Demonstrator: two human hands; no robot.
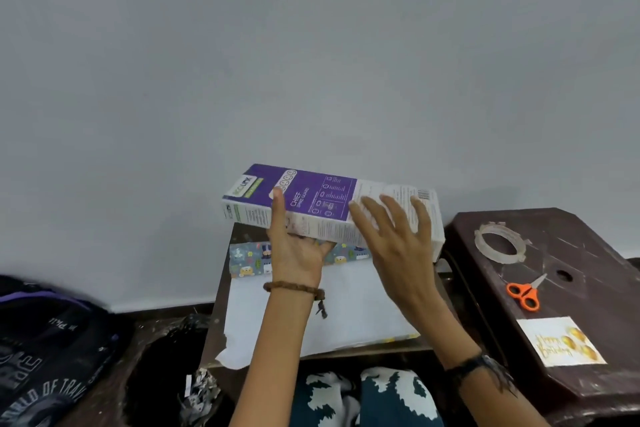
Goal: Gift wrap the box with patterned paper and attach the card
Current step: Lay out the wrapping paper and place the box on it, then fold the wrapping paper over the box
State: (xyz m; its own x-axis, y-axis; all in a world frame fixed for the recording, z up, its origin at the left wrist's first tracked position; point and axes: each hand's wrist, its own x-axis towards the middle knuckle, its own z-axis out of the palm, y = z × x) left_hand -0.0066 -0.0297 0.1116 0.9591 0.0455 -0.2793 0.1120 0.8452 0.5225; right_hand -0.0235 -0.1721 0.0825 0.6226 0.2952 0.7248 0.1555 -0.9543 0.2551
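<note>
A long purple and white box is held up above the far end of a small table. My left hand grips it from below, thumb up across its front face. My right hand lies with straight, spread fingers against the box's white right part. Under them the wrapping paper lies white side up, its far edge folded back to show a patterned strip. A "Happy Birthday" card rests on the brown stool to the right.
The brown plastic stool at right also carries a tape roll and orange scissors. A dark backpack lies at lower left. A grey wall stands right behind the table. My patterned lap is below.
</note>
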